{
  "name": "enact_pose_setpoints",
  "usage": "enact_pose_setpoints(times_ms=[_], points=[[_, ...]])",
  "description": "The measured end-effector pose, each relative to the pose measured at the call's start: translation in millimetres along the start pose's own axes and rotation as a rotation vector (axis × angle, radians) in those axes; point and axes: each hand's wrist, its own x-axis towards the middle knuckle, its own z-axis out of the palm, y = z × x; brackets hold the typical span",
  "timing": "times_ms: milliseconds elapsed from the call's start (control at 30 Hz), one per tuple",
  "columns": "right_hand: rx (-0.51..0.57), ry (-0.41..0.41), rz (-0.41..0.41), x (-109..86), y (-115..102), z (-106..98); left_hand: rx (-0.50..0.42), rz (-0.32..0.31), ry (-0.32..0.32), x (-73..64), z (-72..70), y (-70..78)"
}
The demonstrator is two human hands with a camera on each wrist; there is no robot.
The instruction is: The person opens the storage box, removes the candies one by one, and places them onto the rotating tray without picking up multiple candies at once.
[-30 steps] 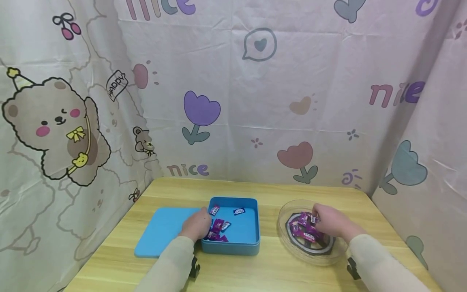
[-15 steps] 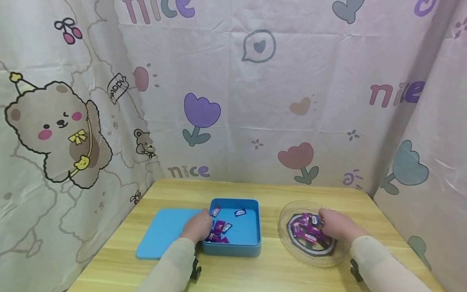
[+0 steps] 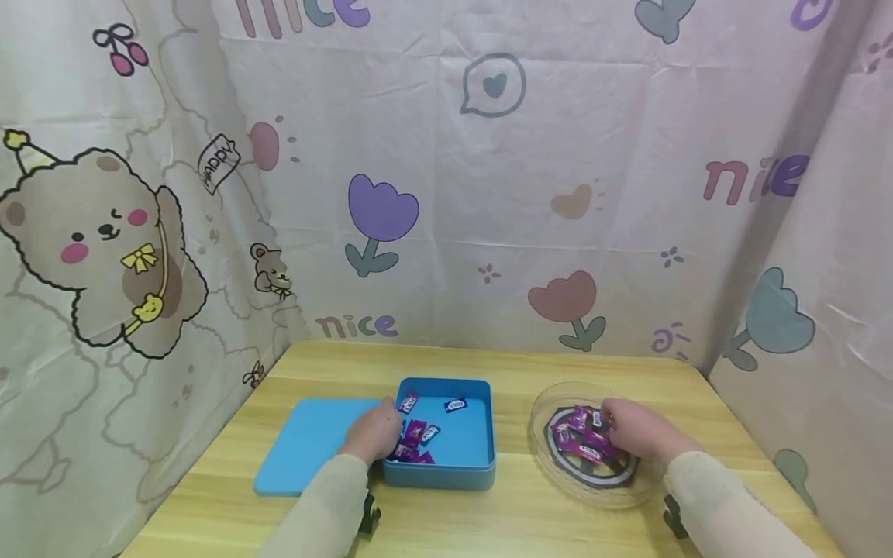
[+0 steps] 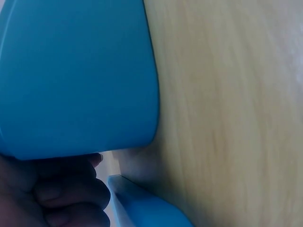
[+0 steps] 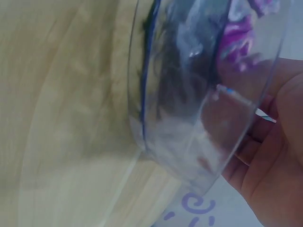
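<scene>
My left hand (image 3: 375, 430) grips the left wall of the blue box (image 3: 439, 477); the left wrist view shows curled fingers (image 4: 75, 191) against its outside. Several small wrapped candies (image 3: 415, 432), purple and blue, lie in the box, mostly along its left side. Over on the right, my right hand (image 3: 638, 428) reaches over the rim of a clear round bowl (image 3: 551, 484). Its thumb and fingers pinch at a wrapped candy, mostly hidden behind the hand. More purple candies (image 3: 579, 446) lie in the bowl, and some show through its wall in the right wrist view.
A light blue lid (image 3: 296, 449) lies flat on the wooden table (image 3: 509, 527), left of the box and partly under the left forearm. A printed cloth (image 3: 446, 194) hangs behind the table and along both sides.
My right hand has shifted slightly right over the bowl, then back a little toward the candies. My left hand stays at the box. The whole head view sways slightly.
</scene>
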Motion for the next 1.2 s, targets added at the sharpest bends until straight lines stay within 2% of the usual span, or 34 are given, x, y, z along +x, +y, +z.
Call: enact_pose_setpoints(times_ms=[200, 300, 467, 667, 1000, 1200], points=[[-0.032, 0.017, -0.016, 1.4, -18, -5, -0.004, 0.007, 0.002, -1.9, -3.8, -0.6], [-0.045, 0.054, -0.064, 3.2, -33, -7, -0.011, -0.003, -0.001, -0.8, -5.1, 0.2], [-0.081, 0.107, -0.177, 6.9, -72, -10, 0.006, -0.007, -0.001, 0.0, -8.4, -1.5], [-0.072, 0.134, -0.25, 15.9, -118, 0, -0.006, -0.014, -0.016, 0.1, -3.3, -2.1], [-0.046, 0.071, -0.351, 52.5, -185, 33, -0.005, 0.002, 0.007, -3.0, 0.5, -6.1], [-0.071, 0.009, -0.327, 70.2, -216, 45, -0.002, 0.014, 0.019, 0.0, 0.6, -4.2]])
